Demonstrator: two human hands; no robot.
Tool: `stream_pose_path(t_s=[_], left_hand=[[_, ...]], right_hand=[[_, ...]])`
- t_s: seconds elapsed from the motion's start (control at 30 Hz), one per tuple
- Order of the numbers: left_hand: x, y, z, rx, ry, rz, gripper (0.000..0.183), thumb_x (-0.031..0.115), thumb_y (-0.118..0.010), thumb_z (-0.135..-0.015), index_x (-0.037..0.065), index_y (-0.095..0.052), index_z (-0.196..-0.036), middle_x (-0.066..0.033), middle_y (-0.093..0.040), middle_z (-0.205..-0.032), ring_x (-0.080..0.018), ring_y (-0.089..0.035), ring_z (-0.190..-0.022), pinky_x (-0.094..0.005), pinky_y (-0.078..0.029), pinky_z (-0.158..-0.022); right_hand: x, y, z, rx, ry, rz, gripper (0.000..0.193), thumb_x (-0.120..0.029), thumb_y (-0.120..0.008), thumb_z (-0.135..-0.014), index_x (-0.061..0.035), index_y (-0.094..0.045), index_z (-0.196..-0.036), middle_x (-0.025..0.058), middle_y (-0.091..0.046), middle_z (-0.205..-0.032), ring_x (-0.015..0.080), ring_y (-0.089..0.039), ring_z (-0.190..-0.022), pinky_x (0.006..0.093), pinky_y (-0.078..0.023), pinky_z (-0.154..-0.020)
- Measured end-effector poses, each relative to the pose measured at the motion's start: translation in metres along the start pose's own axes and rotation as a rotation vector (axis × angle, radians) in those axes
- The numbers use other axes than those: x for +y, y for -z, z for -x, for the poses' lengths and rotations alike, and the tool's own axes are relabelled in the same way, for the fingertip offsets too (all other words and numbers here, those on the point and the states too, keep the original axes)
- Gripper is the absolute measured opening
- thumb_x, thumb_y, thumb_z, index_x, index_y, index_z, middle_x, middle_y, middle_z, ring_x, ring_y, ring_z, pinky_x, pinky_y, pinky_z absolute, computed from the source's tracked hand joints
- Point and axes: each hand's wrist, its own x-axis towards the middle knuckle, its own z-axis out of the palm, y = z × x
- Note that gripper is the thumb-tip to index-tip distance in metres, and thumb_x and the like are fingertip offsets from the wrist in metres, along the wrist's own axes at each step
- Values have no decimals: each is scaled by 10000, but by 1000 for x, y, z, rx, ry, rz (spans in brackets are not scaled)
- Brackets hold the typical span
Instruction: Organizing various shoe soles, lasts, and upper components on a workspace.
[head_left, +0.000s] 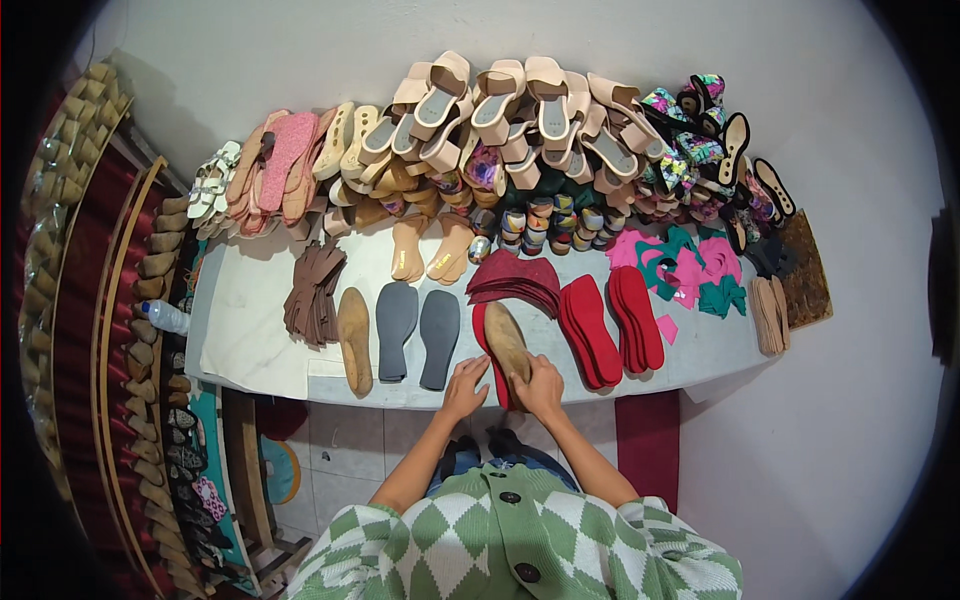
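A worn wooden shoe last (507, 337) lies sole-down or on its side, I cannot tell which, over a red insole (480, 330) at the table's front edge. My right hand (540, 385) is closed around the near end of the last. My left hand (466, 386) is at the red insole's left edge, its fingers together and curled against it; their tips are partly hidden. Just beyond the last sits a fanned stack of dark red upper pieces (514, 280). Two grey insoles (397, 332) and another wooden last (354, 340) lie left of my hands.
Stacks of red insoles (590, 332) lie to the right, with pink and green cut pieces (690, 265) beyond. Brown strips (315, 292) are at the left. Heeled sandals (440, 97) pile up along the wall. Shelves of lasts (155, 265) stand left, beside a plastic bottle (166, 316).
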Motion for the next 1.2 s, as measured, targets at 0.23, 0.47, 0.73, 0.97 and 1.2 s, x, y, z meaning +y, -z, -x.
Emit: stream_pose_path(t_s=[0.23,0.47,0.73,0.97,1.2], left_hand=[[3,3,1,-55,3,-6,593,175,-635,-718,34,-466,-1269,-125,-446,-1327,-355,-366,-1210,-397,-324,-1016],[1,1,2,-42,17,-10,567,209,-636,-726,7,-494,-1236,-136,-476,-1298,-356,-362,-1219,-398,-322,-1018],[0,1,1,-87,53,6,567,254,-634,-768,-10,-481,-1246,-149,-451,-1317,-347,-344,-1229,-392,-292,-1027],[-1,5,-6,-58,49,47,581,288,-622,-786,-2,-466,-1264,-159,-460,-1306,-335,-386,-1191,-375,-324,-1005],[5,9,-5,-91,48,58,610,270,-622,-792,-3,-423,-1299,-164,-429,-1330,-334,-385,-1177,-382,-297,-1021]], right_hand=[[-22,-8,-4,-62,-13,60,463,-217,-680,-680,4,-579,-1075,174,-566,-886,356,-564,-810,424,-462,-704],[-17,-14,1,-30,26,62,469,-215,-679,-686,9,-572,-1083,171,-559,-886,353,-560,-803,426,-463,-692],[-17,-12,-3,-66,24,73,475,-227,-685,-688,6,-577,-1088,178,-561,-874,354,-567,-794,424,-465,-694],[-23,-18,-1,-13,-43,17,482,-223,-691,-679,14,-583,-1085,186,-567,-875,360,-580,-796,423,-466,-704],[-22,-20,1,9,-45,69,499,-212,-692,-678,19,-570,-1103,182,-565,-888,351,-570,-804,410,-463,-707]])
